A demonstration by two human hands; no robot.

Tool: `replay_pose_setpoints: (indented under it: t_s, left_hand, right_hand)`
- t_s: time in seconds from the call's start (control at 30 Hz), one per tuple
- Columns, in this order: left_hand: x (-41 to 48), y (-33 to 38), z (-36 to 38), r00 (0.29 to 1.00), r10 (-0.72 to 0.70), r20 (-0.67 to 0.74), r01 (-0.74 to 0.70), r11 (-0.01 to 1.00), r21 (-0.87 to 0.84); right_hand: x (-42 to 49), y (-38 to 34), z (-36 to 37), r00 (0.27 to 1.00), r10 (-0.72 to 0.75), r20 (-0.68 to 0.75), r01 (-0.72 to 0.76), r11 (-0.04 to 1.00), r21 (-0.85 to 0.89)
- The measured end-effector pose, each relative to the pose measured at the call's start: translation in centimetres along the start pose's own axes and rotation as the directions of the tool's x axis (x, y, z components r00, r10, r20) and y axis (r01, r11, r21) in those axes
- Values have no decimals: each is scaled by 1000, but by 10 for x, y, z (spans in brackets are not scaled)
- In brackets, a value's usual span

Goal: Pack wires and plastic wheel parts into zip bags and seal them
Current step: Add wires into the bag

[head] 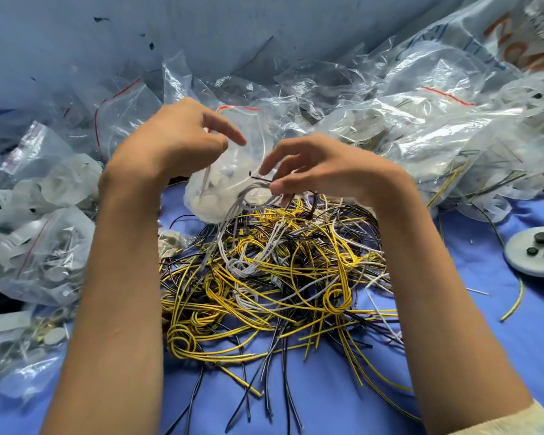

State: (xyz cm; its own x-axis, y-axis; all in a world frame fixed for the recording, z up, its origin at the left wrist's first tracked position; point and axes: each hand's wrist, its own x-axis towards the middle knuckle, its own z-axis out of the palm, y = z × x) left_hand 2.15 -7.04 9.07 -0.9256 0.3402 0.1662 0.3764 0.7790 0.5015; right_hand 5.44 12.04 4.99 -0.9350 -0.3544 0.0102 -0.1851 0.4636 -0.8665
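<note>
While your left hand [176, 136] is pinching the mouth of the zip bag [214, 199], your right hand [314, 171] is pinching a looped grey wire [248, 191] at its opening. Filled bags [44, 246] are lying on the left, but the wire pile [264, 284] is still waiting, and this bag is sitting unsealed.

Both forearms are bare behind the left hand [176, 142] and right hand [321, 171]. Well back from the right hand, near the elbow, a pale cream sleeve [515, 425] edge shows, perhaps knitted.
</note>
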Motion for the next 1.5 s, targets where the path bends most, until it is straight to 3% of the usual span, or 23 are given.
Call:
replay_pose_setpoints:
  t_s: [0.37, 0.73, 0.9, 1.1, 1.27, 1.37, 1.5]
  left_hand:
    - [3, -1, 2, 997, -8, 75, 14, 996, -85]
    - [6, 1, 5, 993, -39, 114, 62, 975, -214]
    - [5, 8, 8, 997, 61, 53, -59, 998, -38]
    - [8, 5, 9, 998, 48, -27, -48, 999, -8]
    - [10, 0, 8, 994, 1, -105, -5, 999, -37]
    - [11, -2, 8, 993, -10, -119, 2, 998, -65]
    - [10, -6, 7, 986, -53, -159, 38, 995, -91]
  right_hand:
    - [-3, 2, -6, 967, -66, -247, 142, 942, 303]
    - [0, -2, -6, 913, -31, -407, 222, 874, 432]
    - [2, -5, -2, 923, -50, -380, 225, 873, 432]
    - [-2, 1, -11, 945, -19, -326, 116, 952, 282]
    - [-12, 5, -20, 975, 72, -210, -67, 997, 33]
    - [-8, 0, -17, 950, 78, -303, -94, 995, -40]
    - [-9, -3, -15, 917, -69, -394, 8, 988, -155]
